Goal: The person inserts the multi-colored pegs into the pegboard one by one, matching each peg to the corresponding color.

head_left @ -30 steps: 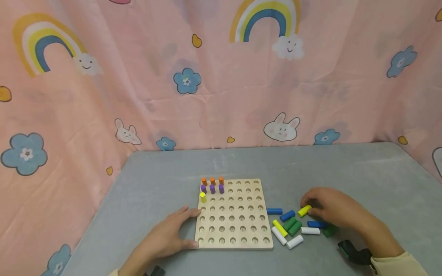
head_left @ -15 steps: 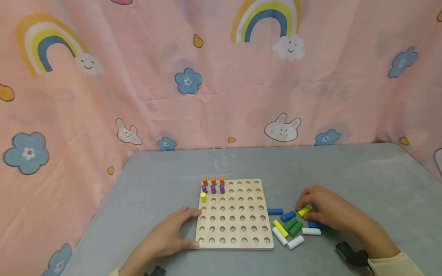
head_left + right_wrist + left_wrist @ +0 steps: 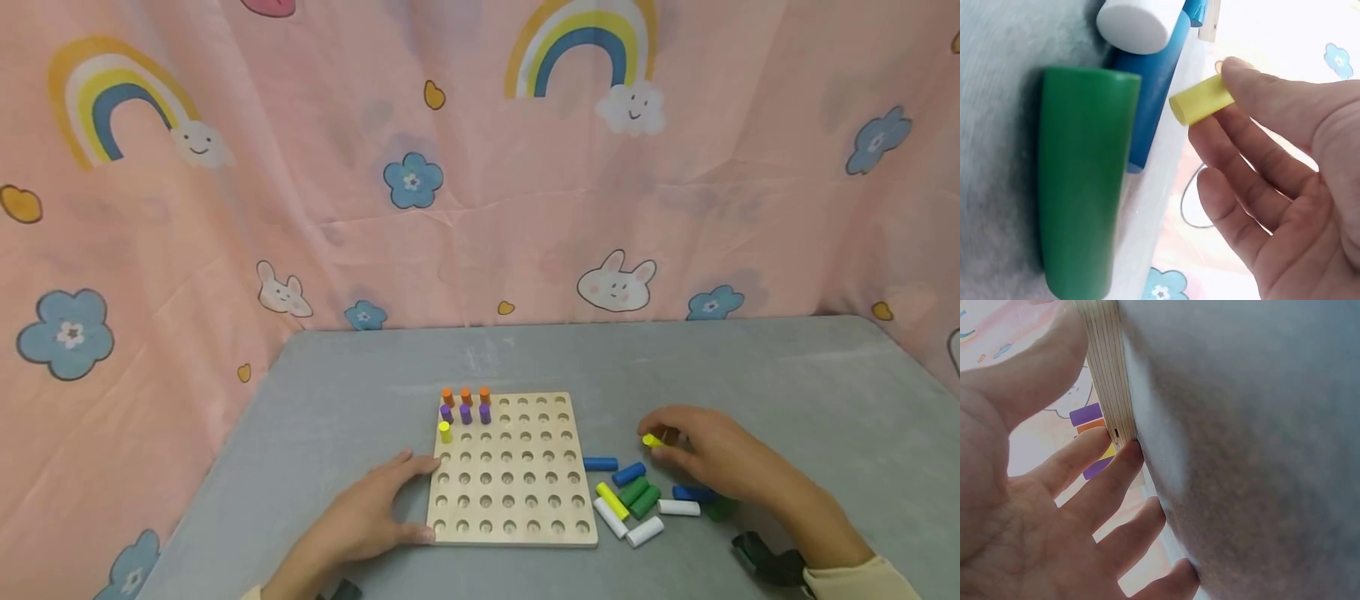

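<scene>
My right hand (image 3: 716, 446) pinches a yellow peg (image 3: 1202, 101) between thumb and fingers, lifted off the table, its other fingers loosely bent. At the left edge of a square wooden pegboard (image 3: 517, 490), my left hand (image 3: 367, 508) rests with spread fingers, thumb and fingertips touching the side. Orange pegs (image 3: 466, 397) stand in the board's back row at the left, purple pegs (image 3: 466, 414) in the row before them. One yellow peg (image 3: 445, 432) stands at the left of the third row; the other holes are bare.
Right of the board lie loose pegs: blue (image 3: 628, 474), green (image 3: 645, 502), white (image 3: 645, 532) and a yellow one (image 3: 612, 501). A green peg (image 3: 1085, 181) lies under the right wrist. Behind the grey table (image 3: 360, 392) hangs a pink printed curtain (image 3: 480, 250).
My right hand has gripped the yellow peg and raised it from the pile, slightly away and left. The left hand stays at the board's edge.
</scene>
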Motion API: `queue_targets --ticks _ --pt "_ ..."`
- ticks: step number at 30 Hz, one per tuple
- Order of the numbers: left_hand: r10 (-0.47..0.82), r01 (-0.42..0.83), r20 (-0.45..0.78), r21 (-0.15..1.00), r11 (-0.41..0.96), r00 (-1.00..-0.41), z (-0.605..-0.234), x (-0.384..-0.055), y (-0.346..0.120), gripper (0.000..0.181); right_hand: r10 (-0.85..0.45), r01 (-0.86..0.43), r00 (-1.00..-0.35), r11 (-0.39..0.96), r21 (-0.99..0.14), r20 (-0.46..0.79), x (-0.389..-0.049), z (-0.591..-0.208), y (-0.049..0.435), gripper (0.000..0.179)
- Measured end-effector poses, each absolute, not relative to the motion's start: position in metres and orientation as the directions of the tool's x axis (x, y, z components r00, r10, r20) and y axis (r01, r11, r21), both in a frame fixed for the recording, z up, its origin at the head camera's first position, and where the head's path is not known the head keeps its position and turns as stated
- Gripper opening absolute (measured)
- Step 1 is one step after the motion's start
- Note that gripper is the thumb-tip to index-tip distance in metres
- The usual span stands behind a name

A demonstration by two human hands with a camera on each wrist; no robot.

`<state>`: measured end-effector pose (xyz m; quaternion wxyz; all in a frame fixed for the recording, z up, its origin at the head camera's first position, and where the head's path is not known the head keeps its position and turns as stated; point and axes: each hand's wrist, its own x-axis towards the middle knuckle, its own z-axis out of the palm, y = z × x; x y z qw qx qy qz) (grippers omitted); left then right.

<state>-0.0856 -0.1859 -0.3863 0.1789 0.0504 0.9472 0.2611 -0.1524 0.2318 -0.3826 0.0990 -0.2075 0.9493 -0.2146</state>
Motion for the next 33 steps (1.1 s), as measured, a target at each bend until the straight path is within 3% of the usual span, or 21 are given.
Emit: queue_targets --ticks 21,33 --pt "0.177 -0.001 -0.309 0.500 0.866 -0.934 -0.385 -0.081 -0.186 0.082 -0.399 -0.327 -0.915 0.822 -0.467 -0.061 -0.149 -0.387 0.228 0.020" --pt "0.182 0.002 -0.307 0.506 0.863 -0.934 -0.385 -0.084 -0.185 0.080 -0.443 -0.386 -0.896 0.791 -0.475 -0.009 -0.154 -0.362 0.200 0.023"
